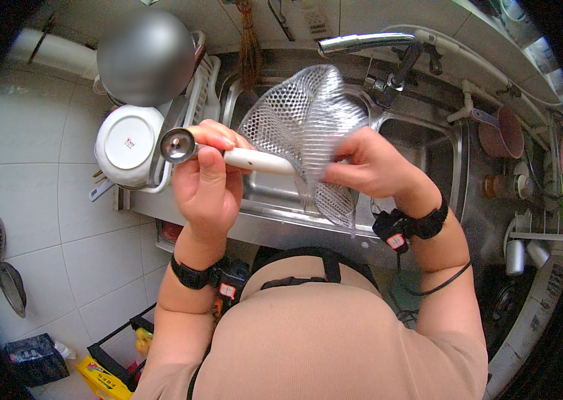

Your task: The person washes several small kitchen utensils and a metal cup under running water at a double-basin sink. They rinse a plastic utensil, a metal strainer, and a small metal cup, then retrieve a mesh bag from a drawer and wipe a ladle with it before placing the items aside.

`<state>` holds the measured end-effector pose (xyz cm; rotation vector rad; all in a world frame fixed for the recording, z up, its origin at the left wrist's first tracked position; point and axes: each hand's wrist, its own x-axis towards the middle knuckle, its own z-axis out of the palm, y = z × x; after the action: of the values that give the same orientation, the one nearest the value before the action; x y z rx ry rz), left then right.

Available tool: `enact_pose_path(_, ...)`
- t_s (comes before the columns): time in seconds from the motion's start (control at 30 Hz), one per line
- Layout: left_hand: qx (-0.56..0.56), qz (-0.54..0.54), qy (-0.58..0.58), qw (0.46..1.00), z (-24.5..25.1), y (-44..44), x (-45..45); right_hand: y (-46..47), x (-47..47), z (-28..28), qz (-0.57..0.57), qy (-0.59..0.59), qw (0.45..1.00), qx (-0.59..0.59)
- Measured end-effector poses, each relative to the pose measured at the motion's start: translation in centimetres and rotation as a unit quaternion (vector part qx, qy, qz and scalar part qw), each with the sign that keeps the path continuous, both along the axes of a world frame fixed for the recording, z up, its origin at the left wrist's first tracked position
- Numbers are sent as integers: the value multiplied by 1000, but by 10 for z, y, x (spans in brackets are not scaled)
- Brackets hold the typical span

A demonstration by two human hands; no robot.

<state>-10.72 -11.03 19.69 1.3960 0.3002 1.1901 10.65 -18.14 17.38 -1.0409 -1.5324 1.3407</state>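
My left hand (209, 180) holds a utensil with a white handle (256, 161); a small round metal cup (178, 145) is at its left end, beside my fingertips. The handle's right end passes behind a silvery mesh cloth (306, 110). My right hand (374, 165) grips this cloth, which is partly blurred and hangs down around the handle. Whether the handle has another part under the cloth is hidden. Both hands are above the front of a steel double sink (281, 187).
A chrome faucet (361, 44) reaches over the sink from the back. At the left, an upturned white bowl (129, 145) rests on a white dish rack (201, 95), near a blurred round metal object (145, 57). A small broom (249, 45) hangs behind. Pink pans (504, 132) hang at right.
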Motion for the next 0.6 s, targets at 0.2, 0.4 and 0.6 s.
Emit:
enact_pose_path(0.2,-70,-6,36,997,2,0,2,7,-11,5,19,-110,992,54)
enact_pose_path(0.4,-169,-53,163,971,-4,-10,9,5,-20,1,-27,-60,997,-29)
enact_pose_path(0.6,-107,19,266,958,-13,-21,22,4,-24,-9,7,18,999,-40)
